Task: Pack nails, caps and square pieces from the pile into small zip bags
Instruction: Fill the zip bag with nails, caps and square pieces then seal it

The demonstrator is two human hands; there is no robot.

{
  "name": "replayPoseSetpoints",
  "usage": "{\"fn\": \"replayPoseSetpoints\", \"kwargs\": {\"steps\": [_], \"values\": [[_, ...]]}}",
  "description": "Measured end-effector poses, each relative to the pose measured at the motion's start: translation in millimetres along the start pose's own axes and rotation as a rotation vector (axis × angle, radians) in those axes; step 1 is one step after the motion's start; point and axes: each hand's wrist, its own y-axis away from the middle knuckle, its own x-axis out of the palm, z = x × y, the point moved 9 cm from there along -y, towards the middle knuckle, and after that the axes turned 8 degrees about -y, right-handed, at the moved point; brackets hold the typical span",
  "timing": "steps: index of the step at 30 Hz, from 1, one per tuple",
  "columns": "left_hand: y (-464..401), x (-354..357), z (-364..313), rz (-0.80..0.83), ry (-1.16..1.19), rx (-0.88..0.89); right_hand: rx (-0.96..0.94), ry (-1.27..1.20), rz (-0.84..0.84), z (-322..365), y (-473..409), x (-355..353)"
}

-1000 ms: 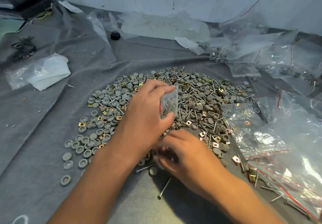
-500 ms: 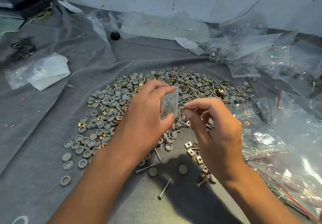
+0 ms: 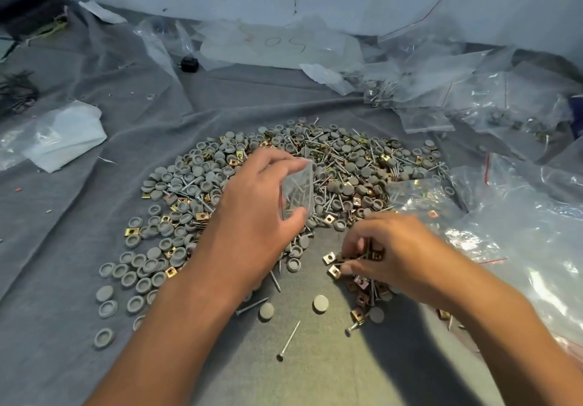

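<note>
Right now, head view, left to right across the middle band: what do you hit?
Folded white cloth in clear plastic → loose grey round plastic caps → left hand holding small clear zip bag with nails → right hand picking at brass square pieces → heap of clear plastic bags.

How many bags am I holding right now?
1: a small bag, pinched in the left hand over the pile. The right hand grips square pieces, no bag.
</note>
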Motion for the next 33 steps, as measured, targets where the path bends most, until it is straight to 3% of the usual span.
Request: {"fn": "replayPoseSetpoints", "kwargs": {"steps": [4,8,19,24,28,33], "values": [[0,-1,1,-0.008,0.011,-0.005,-0.098,0.154,-0.059,18,-1,7],[0,0,-1,-0.011,0.007,0.003,-0.111,0.121,-0.039,19,0,11],[-1,0,0,-0.015,-0.006,0.008,-0.034,-0.387,-0.154,7,-4,-10],[0,1,-5,-0.01,0.016,0.028,-0.242,-0.702,-0.453,29,5,-37],[0,4,-8,-0.005,0.019,0.047,-0.384,-0.495,-0.719,54,13,-49],[0,2,-6,-0.031,0.038,0.047,-0.4,-0.286,-0.753,54,12,-47]]}}
